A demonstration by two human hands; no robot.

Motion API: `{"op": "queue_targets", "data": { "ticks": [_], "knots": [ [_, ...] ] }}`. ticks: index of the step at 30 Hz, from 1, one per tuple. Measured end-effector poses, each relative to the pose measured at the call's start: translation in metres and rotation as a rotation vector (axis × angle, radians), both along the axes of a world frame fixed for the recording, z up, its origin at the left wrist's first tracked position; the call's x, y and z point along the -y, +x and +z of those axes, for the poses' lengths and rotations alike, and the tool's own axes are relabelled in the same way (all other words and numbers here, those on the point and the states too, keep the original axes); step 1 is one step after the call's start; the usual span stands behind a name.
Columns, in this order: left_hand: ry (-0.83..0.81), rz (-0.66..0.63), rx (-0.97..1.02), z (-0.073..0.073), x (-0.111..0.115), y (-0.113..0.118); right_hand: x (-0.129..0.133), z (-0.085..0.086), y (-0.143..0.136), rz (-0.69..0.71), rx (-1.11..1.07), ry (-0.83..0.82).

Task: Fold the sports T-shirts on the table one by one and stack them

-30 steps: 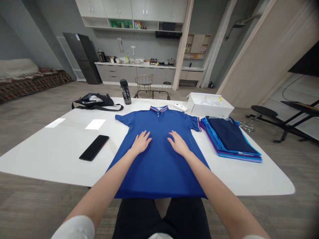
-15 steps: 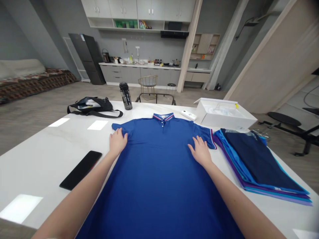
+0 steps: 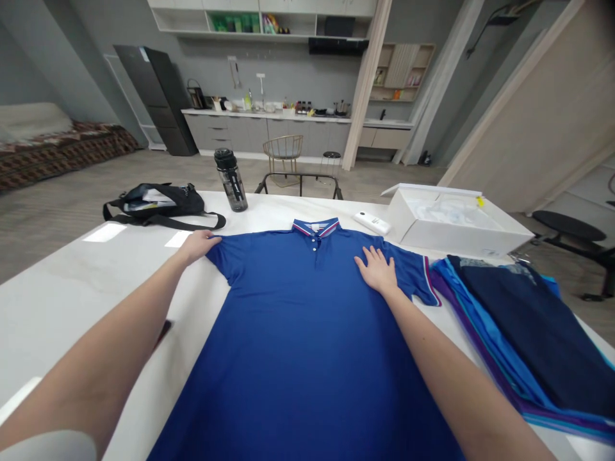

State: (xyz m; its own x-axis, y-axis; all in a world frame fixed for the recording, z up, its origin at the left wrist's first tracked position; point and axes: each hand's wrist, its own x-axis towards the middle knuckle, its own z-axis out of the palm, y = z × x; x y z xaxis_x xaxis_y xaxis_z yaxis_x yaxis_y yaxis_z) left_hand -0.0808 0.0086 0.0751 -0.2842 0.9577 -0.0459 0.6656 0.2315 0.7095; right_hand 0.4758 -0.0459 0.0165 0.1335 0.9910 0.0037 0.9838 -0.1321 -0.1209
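A blue polo shirt [image 3: 307,333] lies spread on the white table [image 3: 62,282], its striped collar [image 3: 316,228] at the far end. At the left sleeve's outer end, my left hand [image 3: 198,245] pinches the sleeve edge between thumb and fingers. My right hand [image 3: 378,269] rests flat on the shirt near the right shoulder, fingers spread. Its sleeve, with a red and white striped cuff, extends beyond that hand towards a stack of folded clothes [image 3: 533,326].
Along the far side are a black bag [image 3: 163,203], a bottle [image 3: 231,180], a small white device [image 3: 371,223] and an open white box [image 3: 456,221]. My left forearm mostly covers a dark phone [image 3: 164,333].
My left hand has moved outward from the shirt's upper left to the sleeve end and closed on it. My right hand has shifted slightly up the shirt. The view has moved closer.
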Motion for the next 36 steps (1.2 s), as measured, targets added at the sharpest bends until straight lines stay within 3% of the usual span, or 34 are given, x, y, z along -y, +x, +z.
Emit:
{"op": "queue_targets", "data": {
  "ticks": [4,9,15,18,22,27,31,33,36],
  "knots": [
    [-0.068,-0.057,0.375,0.018,0.009,-0.023,0.001,0.002,-0.002,-0.008,0.014,-0.003],
    [-0.292,-0.115,0.268,0.031,0.015,-0.036,-0.001,0.0,-0.002,-0.006,-0.006,0.025],
    [-0.354,-0.266,0.706,0.04,0.039,-0.04,-0.002,-0.002,0.0,-0.01,-0.038,0.039],
    [-0.352,-0.236,0.678,0.035,0.059,-0.046,-0.002,-0.002,-0.001,-0.004,-0.048,0.043],
    [-0.304,-0.186,0.658,0.017,0.072,-0.048,-0.004,-0.005,0.0,0.0,-0.047,0.06],
    [0.136,-0.009,0.74,0.001,0.066,-0.022,-0.003,-0.005,0.003,-0.008,-0.048,0.066],
    [0.225,0.168,0.463,-0.001,0.057,-0.004,0.004,0.011,-0.031,0.03,0.026,0.198],
    [0.223,0.224,0.391,0.001,0.052,-0.003,0.007,0.02,-0.067,0.134,0.011,0.251],
    [0.188,0.288,0.394,0.003,0.043,-0.008,0.011,0.022,-0.123,0.289,-0.105,0.177]
  ]
}}
